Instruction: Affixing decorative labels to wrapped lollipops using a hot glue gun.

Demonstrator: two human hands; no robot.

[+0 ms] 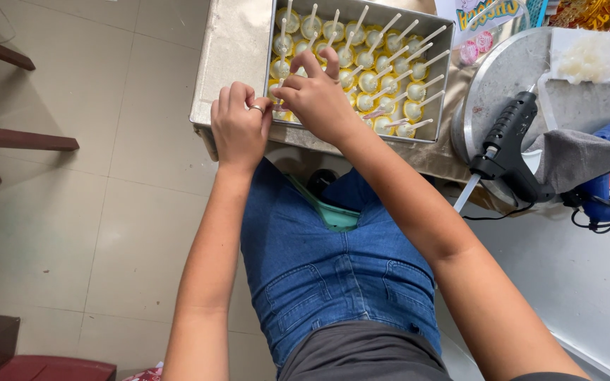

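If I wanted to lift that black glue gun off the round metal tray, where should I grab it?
Probably by the handle of the black glue gun, reaching from the right, cord side. The handle lies flat and exposed on the round metal tray, while the nozzle and glue stick point down-left, past the tray's edge.

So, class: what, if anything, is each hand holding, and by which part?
It cannot be told. Both the left hand and right hand rest on small yellow cups at the metal tray's near corner, hiding any grip.

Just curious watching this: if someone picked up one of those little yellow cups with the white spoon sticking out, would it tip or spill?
Probably light: each yellow cup is small. The slanted white spoon might make it top-heavy and apt to tip. In the metal tray the cups are packed tightly, which likely steadies them.
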